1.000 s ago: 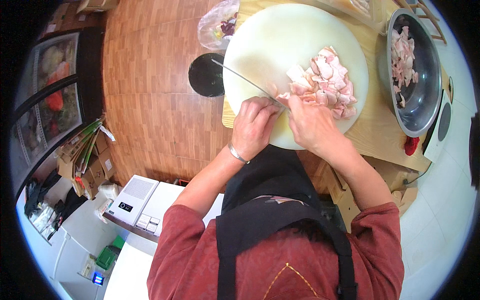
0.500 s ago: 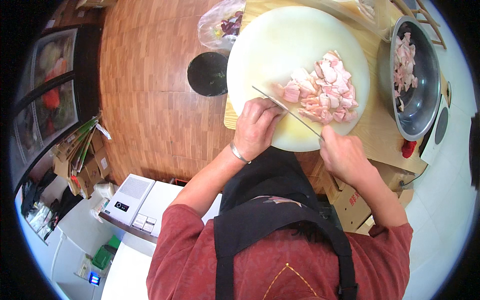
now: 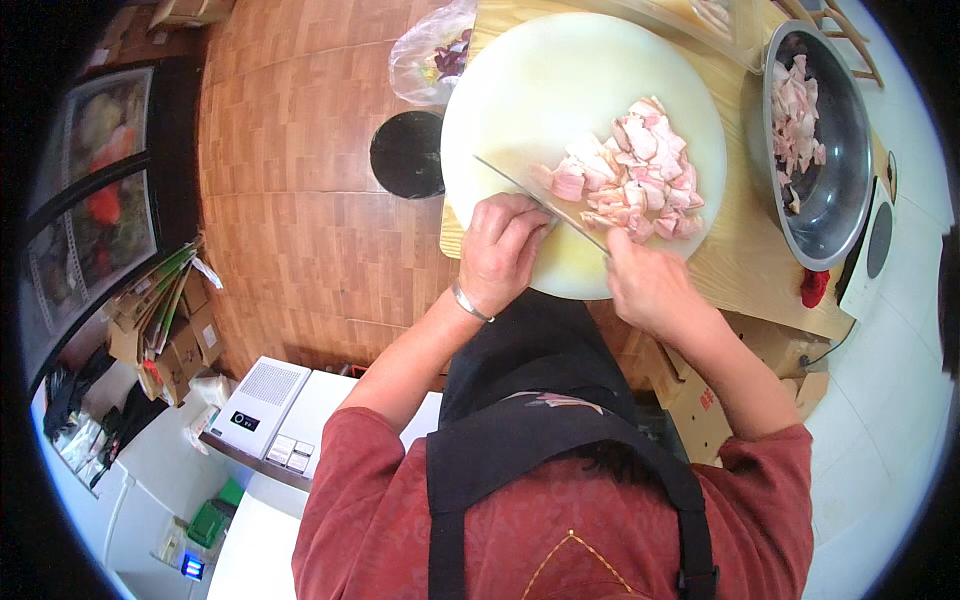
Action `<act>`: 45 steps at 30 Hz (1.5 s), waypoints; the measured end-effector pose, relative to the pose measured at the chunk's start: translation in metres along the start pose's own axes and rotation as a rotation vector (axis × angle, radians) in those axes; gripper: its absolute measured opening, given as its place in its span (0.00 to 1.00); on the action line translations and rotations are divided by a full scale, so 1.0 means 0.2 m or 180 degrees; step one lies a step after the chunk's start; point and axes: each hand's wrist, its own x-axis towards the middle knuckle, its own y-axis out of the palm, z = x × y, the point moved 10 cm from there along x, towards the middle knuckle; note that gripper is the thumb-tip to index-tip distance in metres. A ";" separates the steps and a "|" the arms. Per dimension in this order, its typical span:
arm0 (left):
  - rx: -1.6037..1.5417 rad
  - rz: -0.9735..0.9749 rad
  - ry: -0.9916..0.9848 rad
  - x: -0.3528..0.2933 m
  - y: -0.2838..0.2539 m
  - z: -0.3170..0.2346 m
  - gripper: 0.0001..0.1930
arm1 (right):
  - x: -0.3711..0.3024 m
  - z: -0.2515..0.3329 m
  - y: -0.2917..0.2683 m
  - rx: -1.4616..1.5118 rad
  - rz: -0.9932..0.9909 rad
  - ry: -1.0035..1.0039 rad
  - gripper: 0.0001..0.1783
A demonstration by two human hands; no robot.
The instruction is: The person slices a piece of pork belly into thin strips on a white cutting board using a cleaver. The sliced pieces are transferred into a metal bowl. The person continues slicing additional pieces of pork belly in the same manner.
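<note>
My right hand (image 3: 652, 287) is closed round the handle of a kitchen knife, its blade (image 3: 508, 178) slanting across a round white cutting board (image 3: 520, 80) with the tip toward the far left. Curled against the near side of the blade are the fingers of my left hand (image 3: 500, 250). They press on a piece of meat that is almost wholly hidden beneath them; only a pale sliver shows beside the fingertips. Beyond the blade lies a loose heap of pale pink meat pieces (image 3: 645, 170), spread over the middle and right of the board.
A steel bowl (image 3: 835, 215) with more meat pieces stands right of the board on the wooden table (image 3: 745, 250). A clear plastic container (image 3: 735, 40) is at the back. Left of the table are a dark bucket (image 3: 408, 155) and a plastic bag (image 3: 412, 65) with scraps. Cardboard boxes (image 3: 705, 405) sit below right.
My right hand has pushed the knife forward and to the left, its blade sliding past my left fingers. The whole view has shifted slightly. The meat heap looks much the same.
</note>
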 end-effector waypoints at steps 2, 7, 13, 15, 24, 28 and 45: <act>0.0063 -0.0002 0.0070 0.01 0.00 -0.01 0.14 | 0.12 0.07 -0.07 0.0070 -0.0493 -0.0426 0.12; 0.0272 0.0020 0.0036 -0.01 -0.02 -0.02 0.13 | 0.12 0.04 -0.15 0.0105 -0.0891 -0.0503 0.10; 0.0120 -0.0036 0.0030 0.00 -0.01 -0.02 0.13 | -0.14 0.05 -0.16 -0.0291 -0.0037 -0.0272 0.09; 0.0093 -0.0065 0.0004 0.00 -0.02 -0.02 0.13 | -0.16 0.05 -0.18 -0.0426 0.0044 -0.0283 0.08; 0.0017 -0.0119 -0.0205 -0.01 0.01 0.01 0.14 | 0.22 0.18 -0.06 -0.0291 -0.0368 -0.0505 0.07; 0.0131 -0.0105 -0.0189 -0.04 -0.01 0.00 0.15 | 0.20 0.15 -0.14 -0.0197 -0.0933 -0.0674 0.15; 0.0008 -0.0245 -0.0170 -0.02 -0.02 0.01 0.13 | -0.12 0.08 -0.15 -0.0332 0.0046 -0.0347 0.08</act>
